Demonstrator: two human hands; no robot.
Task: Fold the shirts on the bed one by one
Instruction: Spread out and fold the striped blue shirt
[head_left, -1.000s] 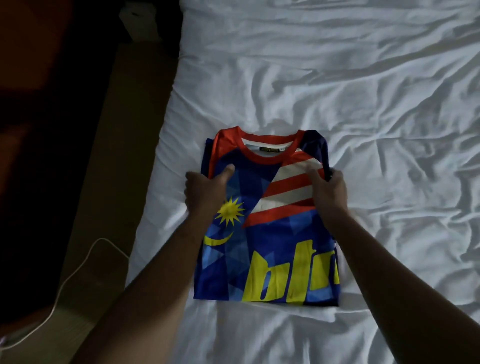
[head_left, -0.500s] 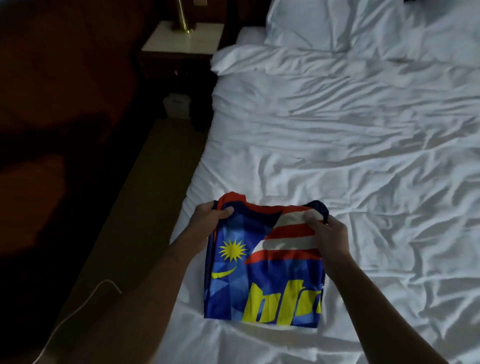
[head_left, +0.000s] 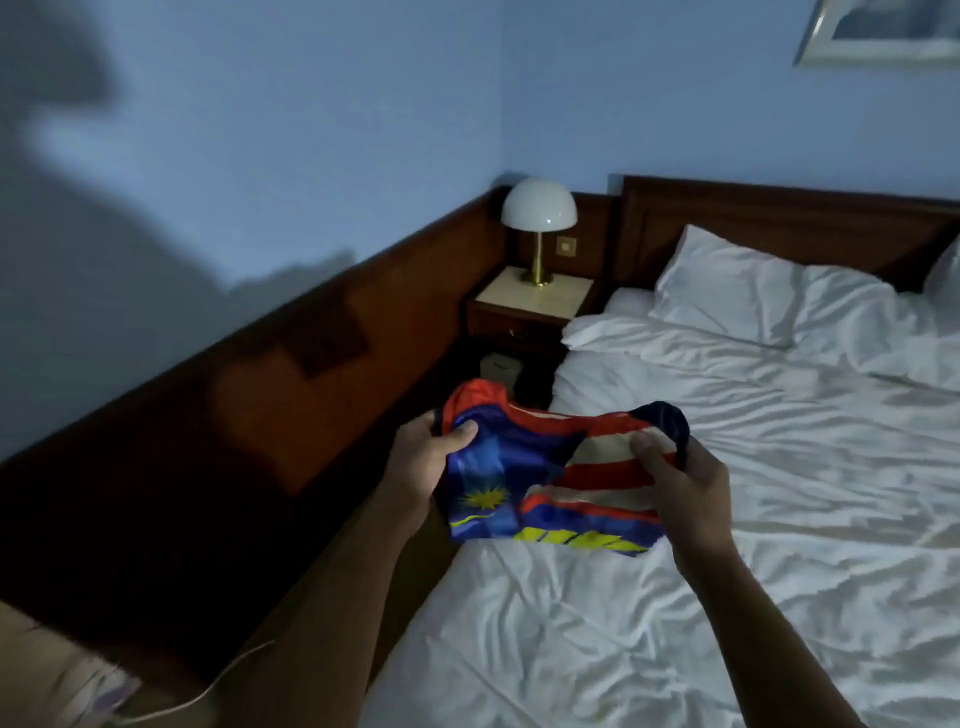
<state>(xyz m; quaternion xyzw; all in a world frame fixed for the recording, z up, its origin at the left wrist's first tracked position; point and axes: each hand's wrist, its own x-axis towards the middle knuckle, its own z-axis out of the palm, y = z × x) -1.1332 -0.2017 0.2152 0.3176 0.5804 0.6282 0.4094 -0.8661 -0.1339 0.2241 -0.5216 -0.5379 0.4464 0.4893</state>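
A folded blue jersey (head_left: 540, 493) with a red collar, red and white stripes, a yellow sun and yellow letters hangs in the air over the left edge of the white bed (head_left: 727, 545). My left hand (head_left: 428, 460) grips its left side near the collar, thumb on top. My right hand (head_left: 685, 483) grips its right side, thumb pressed on the striped part. No other shirt is in view.
A bedside table (head_left: 535, 306) with a white-domed brass lamp (head_left: 539, 218) stands beyond the jersey, against dark wood wall panelling (head_left: 311, 374). White pillows (head_left: 753, 291) lie at the headboard. A white cable (head_left: 208, 691) trails over the floor at the lower left.
Both hands have lifted the folded jersey off the sheet and carried it up and leftward. The camera has tilted up, bringing the lamp, wall and pillows into view.
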